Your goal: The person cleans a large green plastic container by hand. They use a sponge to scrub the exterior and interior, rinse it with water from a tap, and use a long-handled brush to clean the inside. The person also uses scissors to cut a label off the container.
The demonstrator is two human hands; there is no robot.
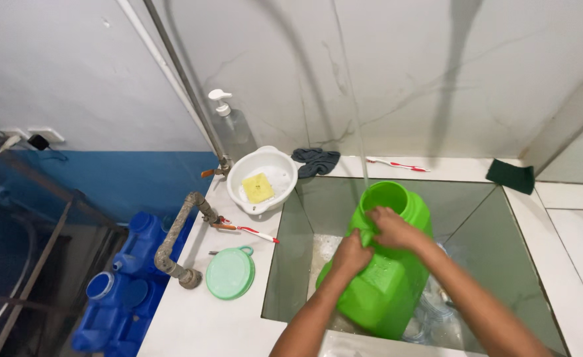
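Observation:
A large bright green plastic jug [384, 277] stands tilted in the deep green-walled sink [483, 211], its wide mouth up. A thin stream of water falls from above into that mouth. My left hand [351, 254] grips the jug's shoulder near the handle. My right hand [390, 228] closes over the rim of the mouth. The jug's round pale green lid [231, 272] lies on the white counter to the left of the sink.
A white bowl [275, 168] with a yellow sponge sits at the sink's back left, beside a pump bottle [229, 122], a dark rag [314, 160] and toothbrushes. A green scouring pad [509, 176] lies at the back right. Blue jugs [123, 291] stand on the floor at left.

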